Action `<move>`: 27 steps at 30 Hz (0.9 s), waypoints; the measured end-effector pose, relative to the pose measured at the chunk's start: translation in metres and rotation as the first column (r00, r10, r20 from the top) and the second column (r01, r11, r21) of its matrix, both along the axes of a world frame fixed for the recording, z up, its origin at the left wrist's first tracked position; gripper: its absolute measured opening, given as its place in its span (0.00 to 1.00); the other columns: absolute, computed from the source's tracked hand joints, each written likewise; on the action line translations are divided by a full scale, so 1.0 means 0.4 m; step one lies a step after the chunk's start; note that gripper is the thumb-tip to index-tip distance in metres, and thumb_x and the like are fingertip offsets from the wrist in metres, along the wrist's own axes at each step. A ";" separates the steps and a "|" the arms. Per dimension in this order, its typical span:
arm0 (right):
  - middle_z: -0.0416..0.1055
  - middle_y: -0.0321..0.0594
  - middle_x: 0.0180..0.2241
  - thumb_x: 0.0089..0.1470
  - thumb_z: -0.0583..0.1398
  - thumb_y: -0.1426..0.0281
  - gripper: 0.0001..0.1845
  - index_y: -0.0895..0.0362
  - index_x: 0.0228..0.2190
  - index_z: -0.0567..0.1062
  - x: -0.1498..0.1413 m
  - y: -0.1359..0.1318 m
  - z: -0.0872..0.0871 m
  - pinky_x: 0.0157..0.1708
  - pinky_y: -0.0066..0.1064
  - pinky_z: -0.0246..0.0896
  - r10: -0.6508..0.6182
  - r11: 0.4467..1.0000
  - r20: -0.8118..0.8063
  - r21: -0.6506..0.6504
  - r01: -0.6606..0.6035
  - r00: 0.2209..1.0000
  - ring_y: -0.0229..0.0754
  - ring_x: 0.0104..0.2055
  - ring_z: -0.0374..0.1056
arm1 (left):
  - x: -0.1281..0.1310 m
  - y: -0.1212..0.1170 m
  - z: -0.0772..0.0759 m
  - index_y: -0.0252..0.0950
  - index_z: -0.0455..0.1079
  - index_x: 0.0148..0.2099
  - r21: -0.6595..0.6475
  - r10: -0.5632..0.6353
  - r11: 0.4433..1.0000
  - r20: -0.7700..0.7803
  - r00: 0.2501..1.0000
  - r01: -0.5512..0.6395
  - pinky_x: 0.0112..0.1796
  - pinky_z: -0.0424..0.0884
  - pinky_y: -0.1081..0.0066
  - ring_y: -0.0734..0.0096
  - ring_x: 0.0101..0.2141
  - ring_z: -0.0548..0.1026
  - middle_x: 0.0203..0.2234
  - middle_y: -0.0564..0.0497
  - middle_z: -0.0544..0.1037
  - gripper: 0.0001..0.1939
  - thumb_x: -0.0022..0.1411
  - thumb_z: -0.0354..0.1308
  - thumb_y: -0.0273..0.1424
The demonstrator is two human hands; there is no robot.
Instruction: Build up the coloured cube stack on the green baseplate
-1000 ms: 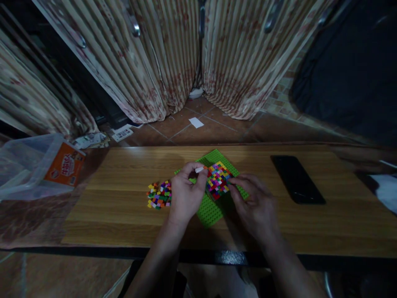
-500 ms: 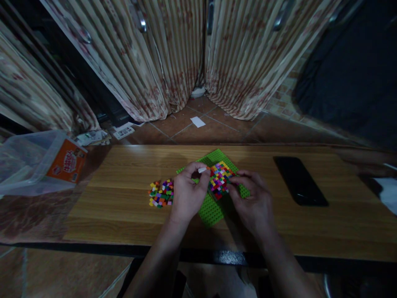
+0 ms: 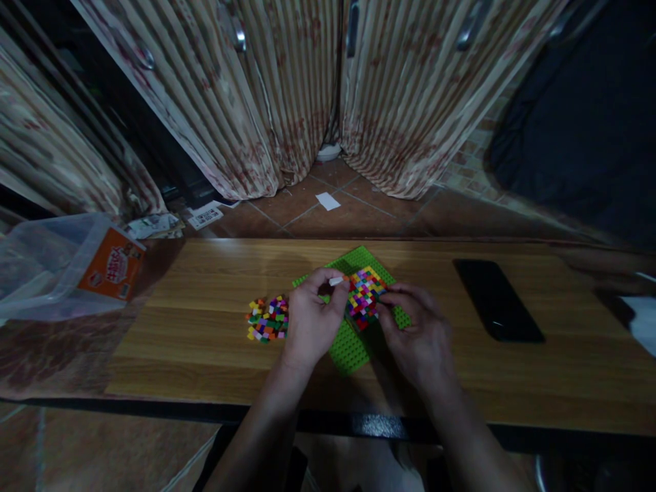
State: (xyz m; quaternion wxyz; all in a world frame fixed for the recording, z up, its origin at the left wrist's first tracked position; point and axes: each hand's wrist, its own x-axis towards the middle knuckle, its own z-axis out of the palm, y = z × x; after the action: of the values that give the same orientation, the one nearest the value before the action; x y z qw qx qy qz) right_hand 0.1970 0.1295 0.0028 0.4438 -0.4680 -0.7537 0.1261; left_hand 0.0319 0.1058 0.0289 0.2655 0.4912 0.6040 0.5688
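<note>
A green studded baseplate (image 3: 349, 350) lies turned cornerwise on the table. On it sits a tight block of small multicoloured building bricks (image 3: 365, 292). My left hand (image 3: 315, 314) is at the block's left side, thumb and forefinger closed on a small white piece (image 3: 335, 281), probably a brick. At the block's right edge, the fingertips of my right hand (image 3: 417, 328) are pinched together, and whatever is between them is too small to make out. A loose pile of mixed coloured bricks (image 3: 267, 320) lies just left of my left hand, which partly covers it.
The wooden table (image 3: 205, 355) carries a black phone-like slab (image 3: 497, 301) on the right. Off its left end stands a clear plastic tub (image 3: 61, 266) with an orange label. Curtains (image 3: 287, 102) hang behind, and a white paper (image 3: 328, 201) lies on the tiled floor.
Both hands stay at the brick block with almost the same grip. The whole view has shifted very slightly.
</note>
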 end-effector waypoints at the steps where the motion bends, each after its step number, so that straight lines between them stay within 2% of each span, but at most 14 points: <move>1: 0.75 0.46 0.41 0.57 0.62 0.68 0.06 0.56 0.33 0.79 -0.001 0.001 -0.001 0.48 0.44 0.68 -0.008 1.000 -0.002 -0.001 0.008 1.000 0.49 0.45 0.72 | 0.001 0.000 0.001 0.36 0.73 0.34 -0.003 0.001 1.000 -0.003 1.000 -0.001 0.33 0.69 0.75 0.73 0.29 0.75 0.27 0.54 0.78 0.03 0.61 0.59 0.28; 10: 0.76 0.43 0.39 0.56 0.65 0.65 0.06 0.55 0.32 0.79 -0.001 0.011 -0.009 0.44 0.40 0.70 -0.039 0.996 -0.088 -0.078 0.033 0.995 0.47 0.42 0.73 | 0.001 -0.001 0.002 0.37 0.73 0.34 -0.004 0.004 1.000 0.008 1.000 -0.004 0.34 0.70 0.75 0.73 0.30 0.76 0.28 0.54 0.78 0.02 0.61 0.59 0.27; 15: 0.76 0.42 0.36 0.55 0.65 0.61 0.10 0.55 0.34 0.79 0.007 0.013 -0.012 0.41 0.40 0.70 -0.047 0.993 -0.090 -0.111 0.037 0.995 0.46 0.40 0.73 | 0.000 -0.002 0.002 0.37 0.73 0.34 -0.004 -0.011 1.000 0.002 1.000 0.011 0.33 0.70 0.75 0.74 0.29 0.75 0.27 0.54 0.78 0.03 0.61 0.59 0.28; 21: 0.76 0.43 0.38 0.53 0.67 0.58 0.14 0.55 0.35 0.79 0.018 0.013 -0.013 0.42 0.41 0.70 -0.043 0.985 -0.115 -0.169 0.023 0.992 0.47 0.39 0.73 | -0.002 0.001 0.003 0.37 0.73 0.34 -0.031 0.001 1.000 0.005 1.000 -0.001 0.32 0.70 0.75 0.73 0.28 0.76 0.27 0.54 0.78 0.03 0.61 0.59 0.27; 24: 0.76 0.43 0.39 0.54 0.66 0.57 0.14 0.55 0.35 0.80 0.022 0.016 -0.016 0.42 0.41 0.69 -0.050 0.975 -0.184 -0.224 0.008 0.982 0.47 0.41 0.73 | -0.002 0.001 0.003 0.37 0.73 0.34 -0.033 0.003 0.999 -0.001 1.000 -0.003 0.32 0.71 0.74 0.73 0.29 0.76 0.27 0.54 0.79 0.02 0.61 0.59 0.27; 27: 0.77 0.43 0.38 0.56 0.63 0.57 0.14 0.55 0.35 0.80 0.024 0.023 -0.024 0.42 0.40 0.69 -0.116 0.947 -0.317 -0.321 0.009 0.941 0.47 0.42 0.73 | -0.002 0.001 0.003 0.37 0.73 0.34 -0.029 0.003 1.000 -0.001 1.000 -0.003 0.33 0.72 0.74 0.73 0.29 0.76 0.27 0.54 0.79 0.03 0.61 0.59 0.27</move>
State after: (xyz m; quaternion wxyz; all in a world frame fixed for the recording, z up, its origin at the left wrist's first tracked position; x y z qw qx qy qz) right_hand 0.2065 0.1385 -0.0068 0.4879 -0.5288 -0.6229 0.3072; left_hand 0.0312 0.1062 0.0303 0.2716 0.4865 0.6131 0.5601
